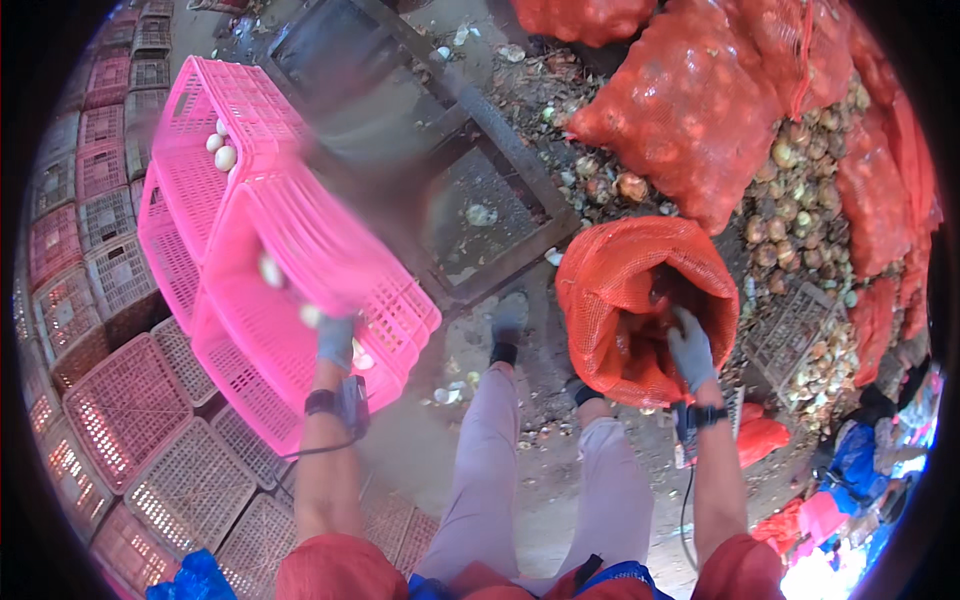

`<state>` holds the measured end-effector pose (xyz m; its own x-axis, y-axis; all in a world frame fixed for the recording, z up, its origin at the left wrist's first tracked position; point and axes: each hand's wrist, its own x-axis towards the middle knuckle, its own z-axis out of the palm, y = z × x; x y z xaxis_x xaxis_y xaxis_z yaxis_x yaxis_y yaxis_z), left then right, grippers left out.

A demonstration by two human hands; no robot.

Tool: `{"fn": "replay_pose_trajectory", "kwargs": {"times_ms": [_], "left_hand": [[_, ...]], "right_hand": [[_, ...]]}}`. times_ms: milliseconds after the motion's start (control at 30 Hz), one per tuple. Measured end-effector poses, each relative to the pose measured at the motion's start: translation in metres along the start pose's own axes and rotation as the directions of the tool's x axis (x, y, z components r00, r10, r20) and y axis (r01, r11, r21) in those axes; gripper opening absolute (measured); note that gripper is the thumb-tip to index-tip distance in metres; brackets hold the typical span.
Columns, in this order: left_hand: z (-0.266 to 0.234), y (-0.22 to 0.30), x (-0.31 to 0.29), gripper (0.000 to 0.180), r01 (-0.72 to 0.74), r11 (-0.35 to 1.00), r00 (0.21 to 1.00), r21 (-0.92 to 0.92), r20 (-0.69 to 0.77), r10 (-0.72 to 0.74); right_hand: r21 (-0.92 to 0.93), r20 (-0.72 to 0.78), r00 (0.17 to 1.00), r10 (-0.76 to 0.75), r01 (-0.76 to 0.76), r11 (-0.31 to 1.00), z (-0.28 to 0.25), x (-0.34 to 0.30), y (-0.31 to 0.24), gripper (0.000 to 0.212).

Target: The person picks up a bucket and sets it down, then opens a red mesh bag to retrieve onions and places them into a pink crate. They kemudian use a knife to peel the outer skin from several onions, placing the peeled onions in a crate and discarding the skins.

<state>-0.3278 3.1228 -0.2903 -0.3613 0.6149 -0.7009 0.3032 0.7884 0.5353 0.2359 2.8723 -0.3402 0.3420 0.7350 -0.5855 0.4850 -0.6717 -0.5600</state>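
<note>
A fisheye camera is facing steeply down from the wearer's head, red sleeves [335, 572] sitting nearest along the lower edge.

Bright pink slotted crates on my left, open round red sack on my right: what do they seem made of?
Bright pink slotted crates: probably moulded plastic, smooth, from the regular openings. Open round red sack: likely synthetic mesh, matte, from its fine grid and soft folds.

We stand on a grey floor [405, 450], littered toward the far side with plant debris [515, 88]. Along our left, from far to near, run close rows of grey and faded-pink lattice crates [190, 480]. A dark rectangular metal frame [522, 168] lies far of centre. Intense light [825, 578] enters near right.
</note>
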Motion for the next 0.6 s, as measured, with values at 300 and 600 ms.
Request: {"fn": "replay_pose_trajectory", "kwargs": {"times_ms": [300,600], "left_hand": [[0.066,-0.058,-0.003,0.055,-0.342,0.822,0.924,0.455,0.006,0.381],[0.204,0.113,-0.061,0.081,-0.301,0.953,0.948,0.026,0.12,0.296]], "right_hand": [[0.207,0.058,0.978,-0.202,0.186,0.961,0.006,-0.053,-0.235,0.038],[0.27,0.081,0.939,-0.334,0.302,0.914,0.124,0.018,-0.261,0.067]]}}
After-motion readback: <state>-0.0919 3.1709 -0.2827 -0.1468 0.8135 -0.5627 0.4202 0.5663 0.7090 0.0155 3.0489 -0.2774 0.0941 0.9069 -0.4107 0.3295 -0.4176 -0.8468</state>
